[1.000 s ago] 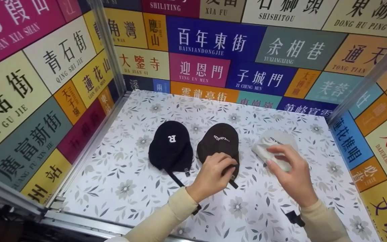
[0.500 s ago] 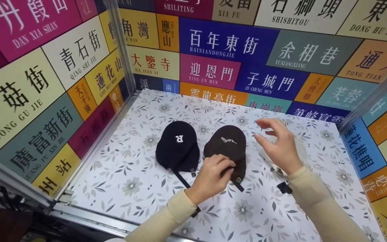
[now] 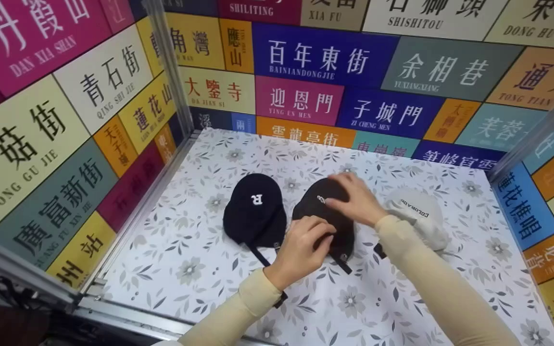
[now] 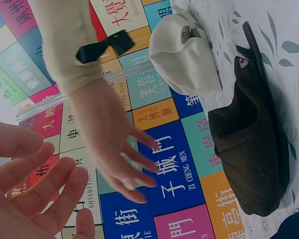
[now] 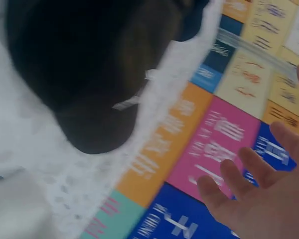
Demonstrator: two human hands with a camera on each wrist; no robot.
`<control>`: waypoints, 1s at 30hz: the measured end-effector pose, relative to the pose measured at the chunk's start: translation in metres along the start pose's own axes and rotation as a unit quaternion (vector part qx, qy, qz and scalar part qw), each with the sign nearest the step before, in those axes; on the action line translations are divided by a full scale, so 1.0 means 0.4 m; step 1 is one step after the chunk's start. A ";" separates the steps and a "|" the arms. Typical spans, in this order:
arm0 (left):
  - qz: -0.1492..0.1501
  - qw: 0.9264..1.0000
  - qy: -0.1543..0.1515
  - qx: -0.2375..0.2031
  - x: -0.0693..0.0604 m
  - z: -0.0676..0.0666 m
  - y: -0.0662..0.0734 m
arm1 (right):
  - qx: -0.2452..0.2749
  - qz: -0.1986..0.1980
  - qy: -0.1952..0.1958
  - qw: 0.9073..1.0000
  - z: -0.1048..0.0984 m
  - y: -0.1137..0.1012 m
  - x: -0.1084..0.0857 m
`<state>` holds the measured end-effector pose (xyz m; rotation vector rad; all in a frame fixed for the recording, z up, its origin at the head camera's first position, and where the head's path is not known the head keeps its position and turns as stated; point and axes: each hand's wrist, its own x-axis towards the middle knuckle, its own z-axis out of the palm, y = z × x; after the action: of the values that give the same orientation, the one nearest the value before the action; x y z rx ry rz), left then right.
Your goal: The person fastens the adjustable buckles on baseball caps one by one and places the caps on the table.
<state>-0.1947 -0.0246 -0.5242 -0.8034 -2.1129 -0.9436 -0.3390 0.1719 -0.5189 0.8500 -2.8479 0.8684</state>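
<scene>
Three caps lie in a row on the flower-patterned cloth. The navy cap [image 3: 253,206] with a white R is leftmost, the dark brown cap [image 3: 322,206] is in the middle, and the off-white cap [image 3: 416,211] lies at the right. My left hand [image 3: 306,245] hovers over the near part of the brown cap, fingers loosely bent and nothing in them. My right hand [image 3: 356,199] reaches across the brown cap's far right side with spread fingers. Both wrist views show the hands apart from the brown cap [image 4: 254,139]. The right wrist view, with its brown cap [image 5: 99,74], is blurred.
Colourful sign panels [image 3: 325,53] form walls at the back and both sides. Metal frame posts [image 3: 169,67] stand at the corners, and a metal rail [image 3: 128,312] runs along the near left edge. The patterned cloth [image 3: 190,288] spreads around the caps.
My right hand has left the off-white cap, rising and moving left over the brown cap. The off-white cap's lettering is now uncovered. My left hand has stayed nearly in place.
</scene>
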 end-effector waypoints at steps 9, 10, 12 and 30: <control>0.011 1.000 0.015 0.003 0.007 0.012 0.002 | -0.146 -0.103 -0.109 0.978 0.175 0.055 -0.048; 0.011 1.000 0.013 0.001 0.009 0.014 0.001 | -0.155 -0.099 -0.104 0.977 0.184 0.057 -0.050; 0.010 1.000 0.013 -0.007 0.017 0.015 -0.001 | -0.157 -0.076 -0.092 0.980 0.195 0.056 -0.048; 0.016 0.999 0.022 -0.030 0.012 0.048 0.004 | -0.143 -0.064 -0.019 0.987 0.261 0.059 -0.104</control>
<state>-0.2025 -0.0069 -0.5295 -0.8362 -2.0361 -1.0017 -0.3043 0.1535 -0.6268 1.0040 -2.8141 0.4193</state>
